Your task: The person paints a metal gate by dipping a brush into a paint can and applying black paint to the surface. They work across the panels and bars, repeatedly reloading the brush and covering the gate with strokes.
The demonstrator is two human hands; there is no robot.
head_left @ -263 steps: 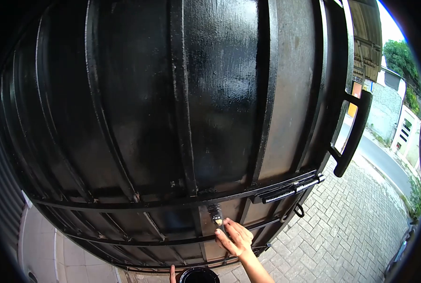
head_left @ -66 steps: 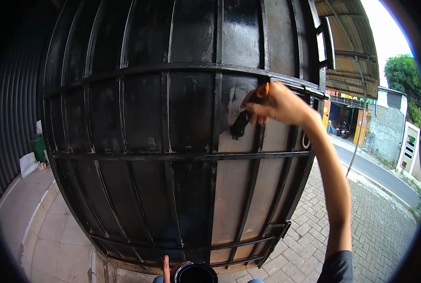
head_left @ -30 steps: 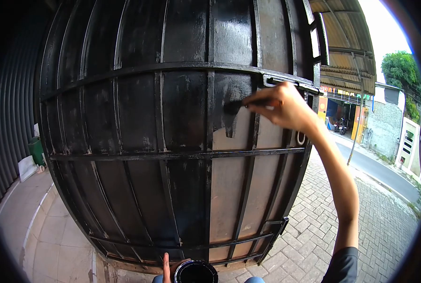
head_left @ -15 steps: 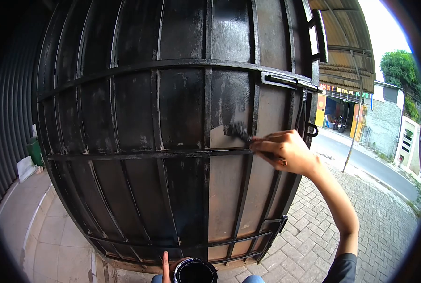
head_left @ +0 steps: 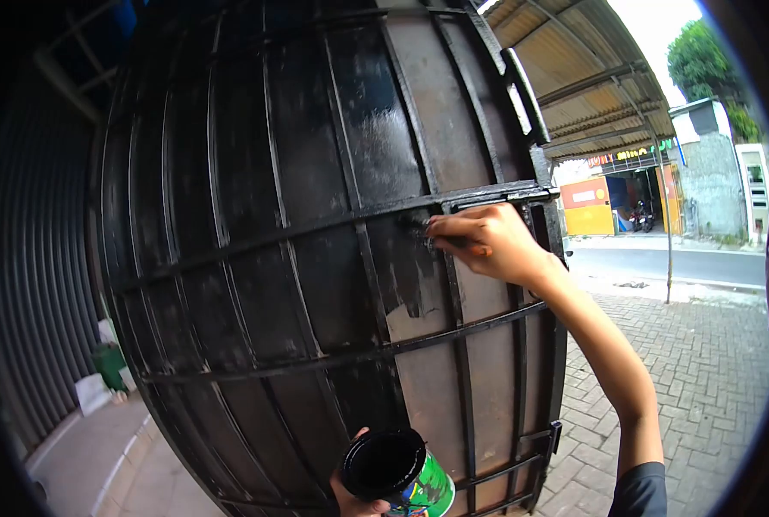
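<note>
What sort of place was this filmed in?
Probably an outdoor forecourt beside a street: block paving lies between the large black metal gate and a road, and across it stands an orange-fronted building with a lettered sign, perhaps a shop.

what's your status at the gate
Right hand gripping brush at gate. Left hand holding open can. Gate part black, part brownish. Nothing seen blocking brush.

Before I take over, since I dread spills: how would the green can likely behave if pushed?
Being open-topped, the green can would probably spill any contents if tipped. Its round wall suggests it could roll on its side. Its dark-coated rim may be slippery; how full it is, I can't tell.
</note>
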